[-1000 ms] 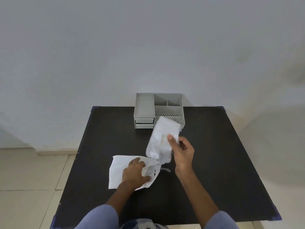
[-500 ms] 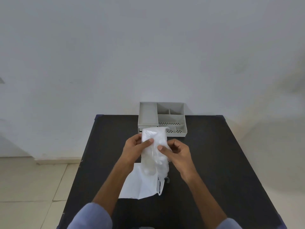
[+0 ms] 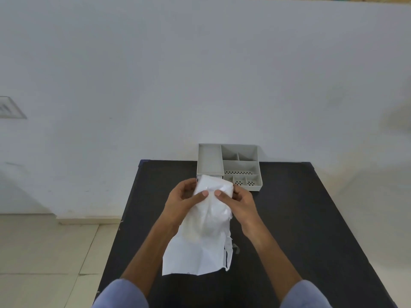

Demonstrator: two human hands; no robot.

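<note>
A clear plastic pouch (image 3: 211, 207) with something white inside hangs upright above the table, held at its top by both hands. My left hand (image 3: 185, 198) grips its upper left edge, thumb pressed on the front. My right hand (image 3: 239, 200) grips the upper right edge, thumb beside the left one. Below the pouch a torn white paper envelope (image 3: 195, 254) lies flat on the black table (image 3: 289, 218), its torn right edge ragged. The pouch's top hides part of the organiser's front.
A grey plastic desk organiser (image 3: 229, 165) with several open compartments and a small drawer stands at the table's far edge against the white wall. A small grey scrap (image 3: 235, 248) lies right of the envelope. Tiled floor is at the left.
My left hand left the envelope on the table and rose to join my right hand at the pouch's top. The pouch now hangs straighter between both hands.
</note>
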